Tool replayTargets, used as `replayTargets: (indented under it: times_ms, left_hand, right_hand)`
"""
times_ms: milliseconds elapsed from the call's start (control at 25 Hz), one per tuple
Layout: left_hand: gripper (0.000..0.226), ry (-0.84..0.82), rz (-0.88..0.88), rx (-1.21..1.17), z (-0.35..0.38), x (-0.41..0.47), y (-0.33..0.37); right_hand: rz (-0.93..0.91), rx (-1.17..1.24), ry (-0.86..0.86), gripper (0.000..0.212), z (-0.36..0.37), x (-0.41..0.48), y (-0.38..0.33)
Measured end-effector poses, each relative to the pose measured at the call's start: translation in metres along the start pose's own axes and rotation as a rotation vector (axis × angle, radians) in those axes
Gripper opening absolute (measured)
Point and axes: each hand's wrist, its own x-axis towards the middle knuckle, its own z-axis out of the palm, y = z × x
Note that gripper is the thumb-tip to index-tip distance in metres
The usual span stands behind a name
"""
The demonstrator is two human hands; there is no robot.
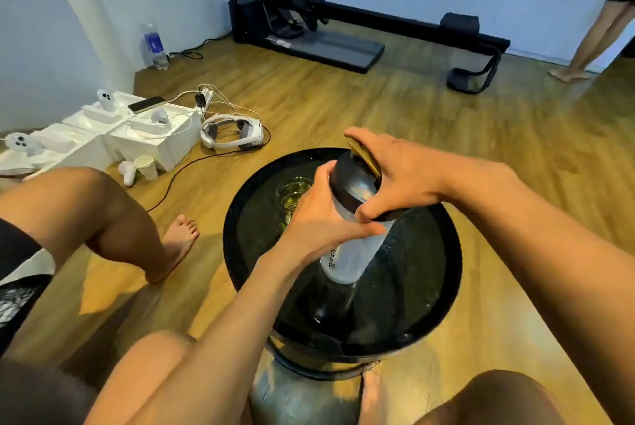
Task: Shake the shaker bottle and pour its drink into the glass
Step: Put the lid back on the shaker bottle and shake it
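Both hands (347,205) hold the shaker bottle (350,229) nearly upright, lid tilted away

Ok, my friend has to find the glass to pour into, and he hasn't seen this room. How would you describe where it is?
Find the round black table on the wood floor in front of the seated person. The glass stands on its far left part, just behind the left hand gripping the shaker bottle. It is short, clear and open-topped, unlike the taller black-lidded shaker.

The left hand (318,218) hides much of the glass (292,196); bottle print (335,258) unreadable.
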Motion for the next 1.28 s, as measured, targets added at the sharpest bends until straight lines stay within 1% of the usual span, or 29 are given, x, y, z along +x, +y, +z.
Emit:
replayTargets:
  times_ms: [80,280,400,520,640,720,840,960,1080,1160,1200,1240,1280]
  left_hand:
    - [0.117,0.008,-0.009,-0.061,0.005,0.003,-0.009]
    - [0.12,-0.029,0.014,-0.082,0.006,0.007,-0.013]
    - [0.109,-0.032,0.029,-0.065,0.01,0.009,-0.014]
    - [0.098,0.004,0.024,-0.048,0.015,0.009,-0.015]
    - [0.095,0.029,0.031,-0.063,0.018,0.007,-0.015]
    - [0.094,0.034,0.046,-0.075,0.018,0.006,-0.015]
    - [0.093,0.023,0.059,-0.069,0.018,0.005,-0.016]
    - [0.092,0.023,0.062,-0.057,0.018,0.005,-0.018]
    - [0.092,0.025,0.047,-0.09,0.021,0.004,-0.018]
    - [0.091,0.022,0.063,-0.092,0.023,0.003,-0.017]
    - [0.089,0.014,0.076,-0.086,0.024,0.003,-0.017]
    - [0.088,0.004,0.089,-0.074,0.024,0.004,-0.017]
    - [0.088,-0.002,0.098,-0.065,0.024,0.004,-0.017]
  right_hand:
    - [-0.005,-0.01,0.017,0.123,0.002,0.004,-0.002]
    - [-0.022,-0.111,-0.011,0.121,0.0,0.003,-0.006]
    - [-0.029,-0.101,-0.009,0.118,0.001,-0.003,-0.004]
    - [0.022,-0.062,0.054,0.118,-0.001,-0.007,-0.004]
    - [0.086,-0.145,0.086,0.117,0.004,-0.006,-0.009]
    - [0.091,-0.16,0.061,0.118,0.005,-0.006,-0.01]
    - [0.058,-0.09,-0.013,0.12,-0.001,-0.009,-0.008]
    - [0.035,-0.093,-0.014,0.12,-0.003,-0.01,-0.009]
    - [0.155,-0.143,0.027,0.119,0.003,-0.009,-0.012]
    - [0.26,-0.185,0.021,0.118,0.004,-0.008,-0.018]
    - [0.281,-0.201,0.013,0.117,0.003,-0.007,-0.019]
    - [0.26,-0.204,0.009,0.117,0.0,-0.007,-0.019]
    - [0.196,-0.197,-0.003,0.116,-0.005,-0.007,-0.019]
